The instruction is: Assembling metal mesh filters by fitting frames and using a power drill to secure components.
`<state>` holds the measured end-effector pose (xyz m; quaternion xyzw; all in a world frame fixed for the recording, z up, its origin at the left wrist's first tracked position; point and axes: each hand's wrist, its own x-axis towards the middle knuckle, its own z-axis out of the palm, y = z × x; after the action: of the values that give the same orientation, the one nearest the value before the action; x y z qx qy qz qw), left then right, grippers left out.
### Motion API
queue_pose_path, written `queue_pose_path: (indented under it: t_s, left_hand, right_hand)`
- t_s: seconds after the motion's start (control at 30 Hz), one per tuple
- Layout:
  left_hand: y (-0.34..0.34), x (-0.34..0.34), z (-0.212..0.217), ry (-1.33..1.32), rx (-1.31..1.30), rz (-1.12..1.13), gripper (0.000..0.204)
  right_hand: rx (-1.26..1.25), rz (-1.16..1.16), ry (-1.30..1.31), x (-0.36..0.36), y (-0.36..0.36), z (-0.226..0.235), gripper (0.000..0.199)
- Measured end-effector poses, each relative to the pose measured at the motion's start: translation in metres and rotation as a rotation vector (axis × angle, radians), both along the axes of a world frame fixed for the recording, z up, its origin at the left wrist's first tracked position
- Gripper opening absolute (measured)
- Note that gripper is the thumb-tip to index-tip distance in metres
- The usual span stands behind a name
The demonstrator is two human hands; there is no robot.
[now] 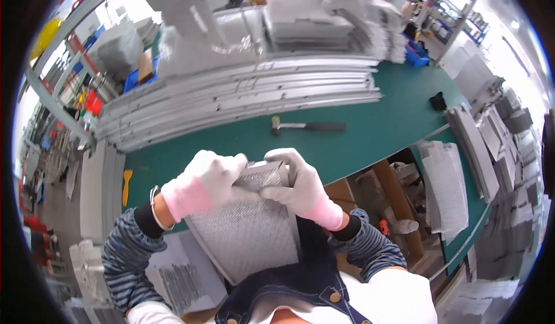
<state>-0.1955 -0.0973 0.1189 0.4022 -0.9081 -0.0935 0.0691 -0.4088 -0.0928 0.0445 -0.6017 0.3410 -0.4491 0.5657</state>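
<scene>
A silvery metal mesh panel (248,237) with a thin frame along its sides leans toward my body, its lower end against my apron. White gloves with pink cuffs cover both hands. My left hand (205,179) is closed on the panel's far left part, the fingers bent over its upper edge. On the far right corner, my right hand (298,185) grips the frame between thumb and fingers. Between the hands, a narrow strip of the mesh and frame shows; fine detail there is blurred. Beyond them, a hammer (306,126) with a black handle lies on the green table.
Long silvery metal profiles (248,93) lie stacked across the green table (404,104). Behind them are piled mesh sheets (312,26). A yellow scraper (126,188) lies at left. More mesh sheets (445,185) sit at right, beside an open cardboard box (399,194) below the table edge.
</scene>
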Motion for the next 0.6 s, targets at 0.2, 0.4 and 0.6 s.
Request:
queue_pose_path:
  t_s: [0.2, 0.4, 0.6]
  left_hand:
    - [0.014, -0.007, 0.003, -0.099, -0.049, 0.125, 0.047]
    - [0.03, 0.043, 0.007, 0.204, -0.694, 0.319, 0.064]
    - [0.191, 0.054, -0.155, 0.491, 0.51, 0.663, 0.034]
  right_hand:
    - [-0.238, -0.028, -0.151, 0.013, -0.002, -0.022, 0.034]
    - [0.266, 0.284, -1.053, 0.007, -0.032, -0.059, 0.025]
    - [0.366, 0.131, -1.078, -0.041, -0.08, -0.117, 0.025]
